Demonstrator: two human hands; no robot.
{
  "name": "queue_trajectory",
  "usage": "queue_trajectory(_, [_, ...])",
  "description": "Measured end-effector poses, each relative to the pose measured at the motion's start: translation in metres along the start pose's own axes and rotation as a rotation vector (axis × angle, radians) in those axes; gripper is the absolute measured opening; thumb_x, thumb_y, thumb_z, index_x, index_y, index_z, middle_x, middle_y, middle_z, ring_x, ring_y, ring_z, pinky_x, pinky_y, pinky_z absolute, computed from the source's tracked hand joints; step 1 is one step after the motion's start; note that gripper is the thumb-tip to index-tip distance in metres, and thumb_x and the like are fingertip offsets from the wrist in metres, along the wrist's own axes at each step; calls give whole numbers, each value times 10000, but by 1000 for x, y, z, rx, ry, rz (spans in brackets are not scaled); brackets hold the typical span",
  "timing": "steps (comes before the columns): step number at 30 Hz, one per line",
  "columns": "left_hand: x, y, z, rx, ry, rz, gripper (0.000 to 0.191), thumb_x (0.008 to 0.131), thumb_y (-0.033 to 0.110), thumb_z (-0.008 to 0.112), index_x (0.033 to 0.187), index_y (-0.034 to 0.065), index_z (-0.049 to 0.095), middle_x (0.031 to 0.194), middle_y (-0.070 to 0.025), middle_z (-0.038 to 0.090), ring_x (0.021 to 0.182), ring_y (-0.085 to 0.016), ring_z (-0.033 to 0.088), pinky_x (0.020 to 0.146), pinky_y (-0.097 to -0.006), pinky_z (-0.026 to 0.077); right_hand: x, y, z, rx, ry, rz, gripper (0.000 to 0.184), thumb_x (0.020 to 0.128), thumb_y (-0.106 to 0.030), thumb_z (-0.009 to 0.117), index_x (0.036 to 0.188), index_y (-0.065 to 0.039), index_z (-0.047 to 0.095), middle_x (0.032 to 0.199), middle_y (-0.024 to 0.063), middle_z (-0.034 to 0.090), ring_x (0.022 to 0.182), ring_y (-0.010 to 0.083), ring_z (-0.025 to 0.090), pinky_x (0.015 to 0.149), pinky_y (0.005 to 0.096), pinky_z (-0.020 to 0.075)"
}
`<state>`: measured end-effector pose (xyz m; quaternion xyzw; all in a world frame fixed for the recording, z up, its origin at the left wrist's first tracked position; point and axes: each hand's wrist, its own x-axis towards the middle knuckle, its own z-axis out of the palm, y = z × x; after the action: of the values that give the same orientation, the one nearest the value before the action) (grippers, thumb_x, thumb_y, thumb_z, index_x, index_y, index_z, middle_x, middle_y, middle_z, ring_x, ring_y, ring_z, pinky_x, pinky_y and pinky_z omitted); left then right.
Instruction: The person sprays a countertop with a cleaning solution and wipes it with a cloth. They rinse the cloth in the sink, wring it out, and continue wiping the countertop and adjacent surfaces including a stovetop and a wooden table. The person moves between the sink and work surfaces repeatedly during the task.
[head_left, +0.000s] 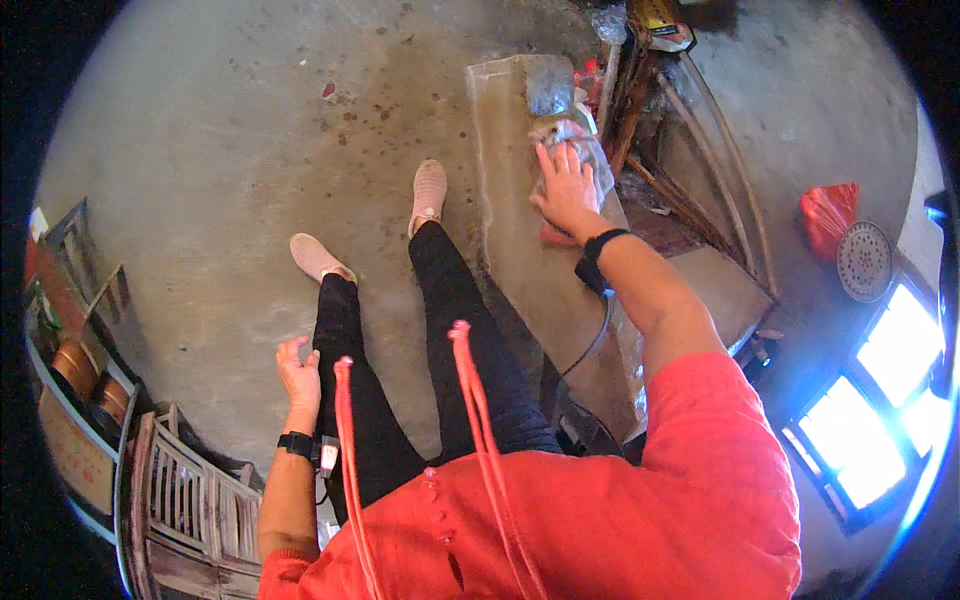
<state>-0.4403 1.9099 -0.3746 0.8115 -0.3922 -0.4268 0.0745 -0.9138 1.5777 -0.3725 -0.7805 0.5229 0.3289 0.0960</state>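
Observation:
My right hand lies palm down over a crumpled greyish cloth, fingers spread across it. Beneath the cloth is a long concrete ledge, with a shiny, wet-looking patch just beyond the hand. Something reddish shows under the heel of that hand, too covered to name. My left hand hangs beside my left leg with its fingers apart and nothing in it. A black band is on each wrist, and a cable runs down from the right one.
Wooden sticks and boards lean beyond the ledge, near long curved poles and a yellow packet. A red plastic bag and a perforated round disc are at right. A slatted wooden chair stands lower left.

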Motion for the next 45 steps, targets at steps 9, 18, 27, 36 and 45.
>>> queue_trajectory(9, [32,-17,0,-218,7,-72,329,784,-90,686,1091,24,671,1094,-101,643,1086,-257,627,982,-366,488,86,39,25,292,111,333,637,943,-566,520,1488,-244,446,1441,133,493,1326,322,466,1030,561,391])
queue_trajectory(18, [72,24,-19,-302,-17,-88,311,829,-41,691,1135,12,669,1125,-111,674,1074,-237,649,973,-365,504,-117,78,14,332,44,379,508,912,-280,605,1393,-149,510,1293,131,573,1221,345,517,988,501,459])
queue_trajectory(27, [72,53,-9,-313,-111,-14,302,841,-36,675,1138,19,680,1084,-89,695,1026,-202,651,944,-345,510,-375,61,-45,261,-246,447,715,895,-299,654,1531,-134,371,1490,226,422,1350,403,424,1049,533,374])
queue_trajectory(36, [69,82,13,-403,-191,-141,292,864,5,707,1154,9,673,1084,-103,697,988,-196,658,926,-343,521,-215,22,-7,311,-71,578,637,963,-317,537,1548,-146,350,1547,279,338,1442,452,303,1117,580,263])
queue_trajectory(45, [80,83,52,-443,-182,-64,271,922,-5,628,1192,18,641,1077,-118,685,838,-159,657,594,-262,554,-1,5,6,213,-4,226,626,960,-309,570,1507,-70,382,1533,252,345,1440,412,303,1096,530,315])
